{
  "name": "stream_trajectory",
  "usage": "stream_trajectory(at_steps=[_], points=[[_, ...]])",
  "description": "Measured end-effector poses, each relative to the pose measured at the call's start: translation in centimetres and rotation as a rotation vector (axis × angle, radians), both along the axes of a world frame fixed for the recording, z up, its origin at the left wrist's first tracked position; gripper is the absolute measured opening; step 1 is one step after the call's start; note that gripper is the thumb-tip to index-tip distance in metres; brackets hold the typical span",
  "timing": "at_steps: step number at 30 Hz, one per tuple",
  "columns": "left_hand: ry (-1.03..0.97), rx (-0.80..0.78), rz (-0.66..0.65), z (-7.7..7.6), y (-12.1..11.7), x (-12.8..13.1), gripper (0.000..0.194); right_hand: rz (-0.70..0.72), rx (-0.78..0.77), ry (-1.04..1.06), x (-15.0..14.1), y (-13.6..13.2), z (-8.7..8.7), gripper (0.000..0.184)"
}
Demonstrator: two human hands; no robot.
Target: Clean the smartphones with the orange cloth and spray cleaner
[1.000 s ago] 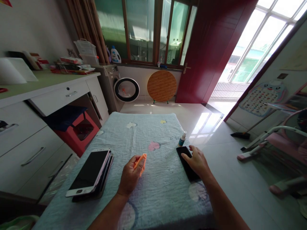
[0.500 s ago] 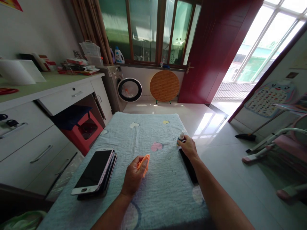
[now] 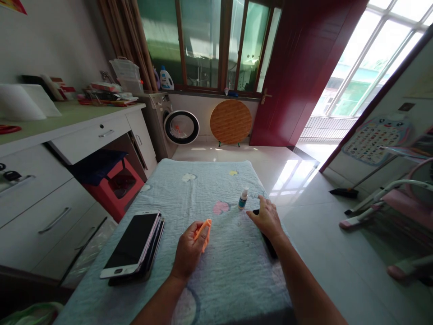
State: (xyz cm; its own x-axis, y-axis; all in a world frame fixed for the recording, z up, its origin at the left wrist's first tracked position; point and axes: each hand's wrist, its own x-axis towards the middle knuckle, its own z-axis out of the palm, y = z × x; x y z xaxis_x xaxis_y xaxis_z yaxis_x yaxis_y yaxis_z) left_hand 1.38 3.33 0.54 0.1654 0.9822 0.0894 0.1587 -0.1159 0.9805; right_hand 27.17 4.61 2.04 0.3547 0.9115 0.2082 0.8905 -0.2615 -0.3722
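My left hand (image 3: 188, 250) is closed on a small orange cloth (image 3: 203, 232) over the middle of the light blue quilted cover (image 3: 216, 280). My right hand (image 3: 267, 219) hovers with fingers spread above a black phone (image 3: 269, 243) at the cover's right edge, holding nothing. A small spray bottle (image 3: 242, 198) with a white top stands upright just left of my right fingers, apart from them. A stack of phones (image 3: 135, 243), the top one white-framed with a dark screen, lies at the left of the cover.
White drawers and a green-topped counter (image 3: 61, 135) run along the left, with a red stool (image 3: 115, 180) under it. A washing machine (image 3: 176, 124), a round wooden tabletop (image 3: 230, 121) and a red door (image 3: 297, 72) stand behind. A broom (image 3: 345, 192) and pink chair (image 3: 402, 198) are right.
My right hand went from the black phone to the spray bottle, shifted the bottle a little left, then let go and drew back over the phone. The left hand kept the cloth.
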Motion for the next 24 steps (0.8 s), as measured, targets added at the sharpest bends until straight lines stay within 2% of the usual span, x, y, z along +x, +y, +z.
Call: stream_trajectory(at_steps=[4, 7, 15, 24], points=[[0.013, 0.003, -0.002, -0.2, 0.0, 0.0, 0.032, -0.136, -0.205, -0.166, 0.5, -3.8, 0.9, 0.077], [0.019, 0.006, 0.003, -0.3, 0.1, 0.0, 0.032, -0.167, -0.26, -0.194, 0.3, -4.9, 0.9, 0.077], [0.022, 0.017, 0.002, -0.5, 0.1, -0.1, 0.032, -0.224, -0.262, -0.146, 0.4, -3.8, 0.1, 0.067], [0.011, 0.007, -0.004, 0.1, 0.0, 0.0, 0.031, -0.21, -0.226, -0.108, 0.2, -1.3, 0.7, 0.06]])
